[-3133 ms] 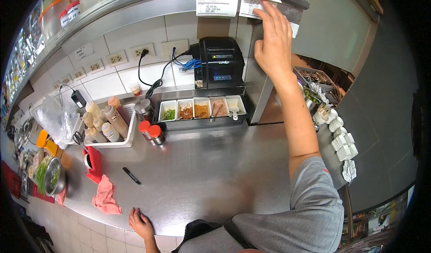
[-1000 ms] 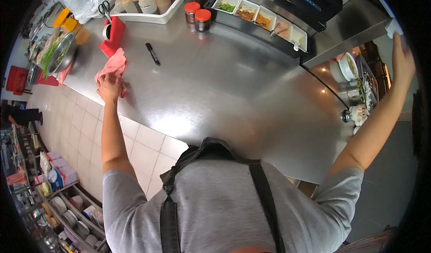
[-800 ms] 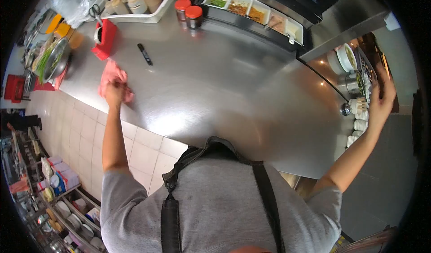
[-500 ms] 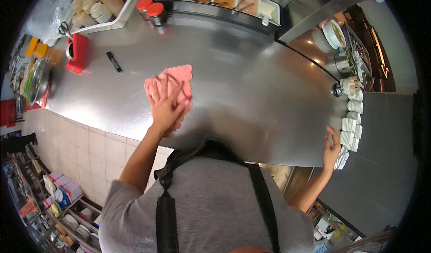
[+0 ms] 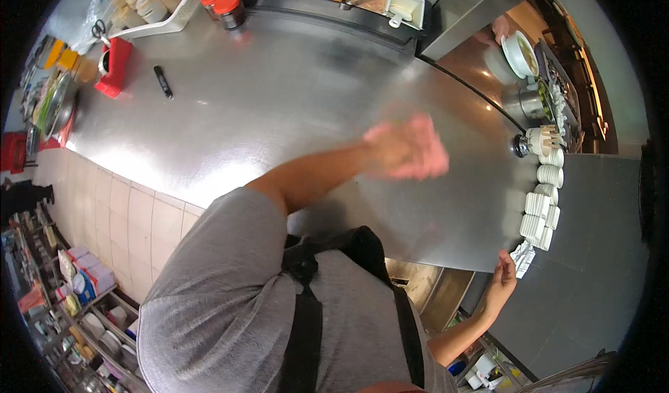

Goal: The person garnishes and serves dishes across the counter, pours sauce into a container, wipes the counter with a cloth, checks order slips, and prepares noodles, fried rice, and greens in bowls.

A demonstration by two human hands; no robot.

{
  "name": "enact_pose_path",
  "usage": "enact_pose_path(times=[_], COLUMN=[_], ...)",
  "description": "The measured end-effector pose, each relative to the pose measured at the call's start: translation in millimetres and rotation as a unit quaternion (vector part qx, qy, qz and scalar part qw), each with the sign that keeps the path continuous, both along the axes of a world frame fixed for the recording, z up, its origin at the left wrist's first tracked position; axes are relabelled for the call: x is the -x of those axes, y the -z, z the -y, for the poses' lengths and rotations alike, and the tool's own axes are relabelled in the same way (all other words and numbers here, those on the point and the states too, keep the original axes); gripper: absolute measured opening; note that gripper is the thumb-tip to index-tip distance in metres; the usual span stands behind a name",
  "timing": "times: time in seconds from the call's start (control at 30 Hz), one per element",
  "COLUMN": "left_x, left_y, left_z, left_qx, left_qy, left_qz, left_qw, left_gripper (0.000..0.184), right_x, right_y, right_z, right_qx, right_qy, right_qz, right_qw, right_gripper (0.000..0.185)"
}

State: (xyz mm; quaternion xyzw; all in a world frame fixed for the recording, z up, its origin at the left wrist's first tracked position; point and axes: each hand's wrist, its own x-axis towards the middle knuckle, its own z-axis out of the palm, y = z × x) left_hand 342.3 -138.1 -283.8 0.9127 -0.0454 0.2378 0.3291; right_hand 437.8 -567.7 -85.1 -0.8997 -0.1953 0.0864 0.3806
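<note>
At the left, the pen (image 5: pixel 163 82) lies loose on the counter (image 5: pixel 279 100), near the red dispenser (image 5: pixel 114 67); strokes of the cloth are best kept clear of it. Toward the middle right, the left hand (image 5: pixel 387 150) holds the pink cloth (image 5: pixel 431 152); blur hides the exact grip. The cloth is bunched at the fingers and reaches past them to the right. Spreading it flat under the palm, with even pressure and overlapping strokes, should cover the steel better. Further right, the right hand (image 5: pixel 500 283) is loosely curled, nothing visible in it, well apart from the cloth and just beside the white bundle (image 5: pixel 523 259). The stacked dishes (image 5: pixel 550 176) probably call for shorter strokes there.
</note>
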Motion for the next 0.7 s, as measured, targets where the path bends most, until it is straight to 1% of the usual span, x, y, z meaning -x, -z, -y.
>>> enact_pose_path(times=[0.03, 0.07, 0.13, 0.2, 0.27, 0.3, 0.33, 0.37, 0.4, 0.43, 0.47, 0.5, 0.53, 0.57, 0.6, 0.63, 0.67, 0.7], left_x=[37.1, 70.6, 125.2, 204.6, 314.5, 377.0, 439.4, 498.1, 557.9, 630.9, 685.4, 739.4, 750.0, 745.0, 735.8, 713.4, 717.8, 706.5], left_y=[-34.8, -56.1, -56.7, -54.0, -76.3, -94.0, -111.6, -145.4, -158.8, -150.1, -142.7, -135.7, -146.2, -168.2, -193.6, -224.3, -208.7, -222.0], left_z=[29.1, 45.6, 43.6, 17.2, -17.0, -30.0, -43.3, -51.5, -55.6, -67.2, -68.7, -70.5, -75.9, -78.1, -79.5, -82.5, -94.5, -106.1], left_qx=[0.027, 0.055, 0.036, 0.12, 0.21, 0.266, 0.321, 0.558, 0.595, 0.198, 0.136, 0.084, 0.196, 0.306, 0.411, 0.41, 0.419, 0.393], left_qy=[0.104, 0.201, 0.248, 0.226, 0.13, 0.067, -0.003, -0.09, -0.187, -0.297, -0.423, -0.541, -0.576, -0.598, -0.607, -0.607, -0.59, -0.514], left_qz=[-0.052, -0.105, -0.062, -0.099, -0.22, -0.295, -0.361, -0.343, -0.33, -0.474, -0.413, -0.339, -0.256, -0.166, -0.072, -0.089, -0.039, -0.093], left_qw=[0.993, 0.972, 0.966, 0.962, 0.944, 0.915, 0.876, 0.75, 0.708, 0.805, 0.795, 0.765, 0.751, 0.721, 0.677, 0.675, 0.689, 0.757], left_gripper=[0.023, 0.02, 0.016, 0.017, 0.017, 0.016, 0.015, 0.015, 0.014, 0.017, 0.017, 0.017, 0.018, 0.019, 0.02, 0.022, 0.02, 0.021], right_x=[-3.0, -5.9, -11.9, -20.8, -22.9, -21.9, -16.0, -5.3, 4.6, 16.6, 31.3, 60.4, 88.1, 116.9, 156.9, 200.1, 260.6, 286.6], right_y=[-1.4, -2.0, 6.9, 20.5, 31.5, 35.9, 38.6, 39.6, 41.7, 43.6, 45.5, 47.6, 50.0, 51.9, 56.9, 52.3, 40.9, 57.9], right_z=[-5.4, -14.7, -33.3, -50.6, -79.9, -96.4, -112.4, -135.8, -158.9, -183.3, -212.1, -246.6, -278.3, -312.7, -355.0, -397.3, -445.9, -487.6], right_qx=[-0.006, -0.014, -0.037, -0.067, -0.052, -0.044, -0.036, -0.055, -0.051, -0.047, -0.046, -0.07, -0.06, -0.048, -0.096, -0.064, -0.087, -0.074], right_qy=[-0.009, -0.023, -0.058, -0.096, -0.142, -0.164, -0.184, -0.2, -0.22, -0.238, -0.255, -0.262, -0.262, -0.262, -0.243, -0.243, -0.281, -0.384], right_qz=[0.004, 0.007, -0.002, -0.02, -0.033, -0.033, -0.031, -0.043, -0.044, -0.043, -0.04, 0.017, -0.001, -0.017, -0.071, -0.093, -0.121, -0.161], right_qw=[1.0, 1.0, 0.998, 0.993, 0.988, 0.985, 0.982, 0.977, 0.973, 0.969, 0.965, 0.962, 0.963, 0.964, 0.963, 0.963, 0.948, 0.906], right_gripper=[0.026, 0.026, 0.026, 0.027, 0.027, 0.027, 0.027, 0.028, 0.028, 0.027, 0.027, 0.023, 0.02, 0.018, 0.019, 0.02, 0.02, 0.021])
